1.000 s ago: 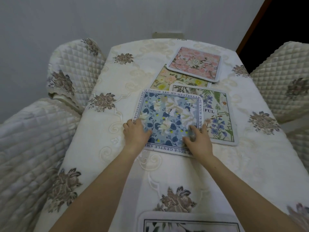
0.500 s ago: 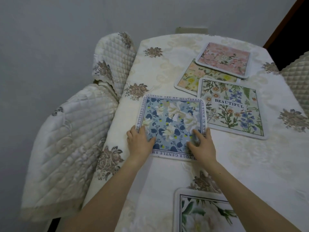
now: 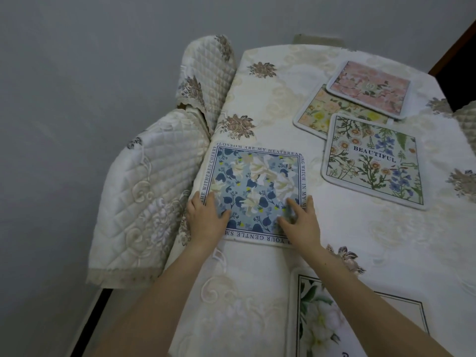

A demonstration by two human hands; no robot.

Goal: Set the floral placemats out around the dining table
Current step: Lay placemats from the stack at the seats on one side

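Placemat [image 3: 257,191] in blue lies flat at the surface's [image 3: 360,240] left edge beside a chair [image 3: 144,191], both hands, left [image 3: 206,219] and right [image 3: 301,222], pressing it with flat, unclosed grips; any further leftward push could slide it overboard.

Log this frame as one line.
hands: left, right flat on blue floral placemat | location: table's left edge | stacked: pink, yellow, "BEAUTIFUL" mats

Embroidered cloth tablecloth [image 3: 270,104], quilted satin-sheen chair cover [image 3: 144,191], smooth matt blue placemat [image 3: 257,186].
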